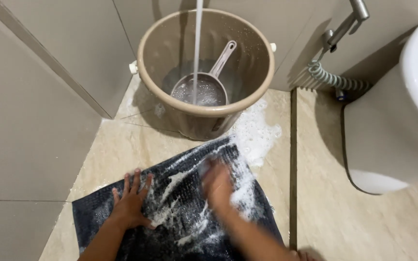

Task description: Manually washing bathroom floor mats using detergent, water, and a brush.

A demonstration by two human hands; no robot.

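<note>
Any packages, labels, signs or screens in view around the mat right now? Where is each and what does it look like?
None in view: no package, label, sign or screen.
Only a soapy dark mat under the left hand and right hand, a beige bucket holding a dipper, a white toilet and a spray hose.

A person crouches over a dark mat spread on a beige tiled floor, streaked with white soap foam. The left hand lies flat on the mat, fingers spread. The right hand, blurred, presses on the foamy middle. Just beyond the mat stands a tan bucket with a long-handled dipper inside; a thin stream of water falls into it. A white toilet sits at right, with a coiled spray hose on the wall.
</note>
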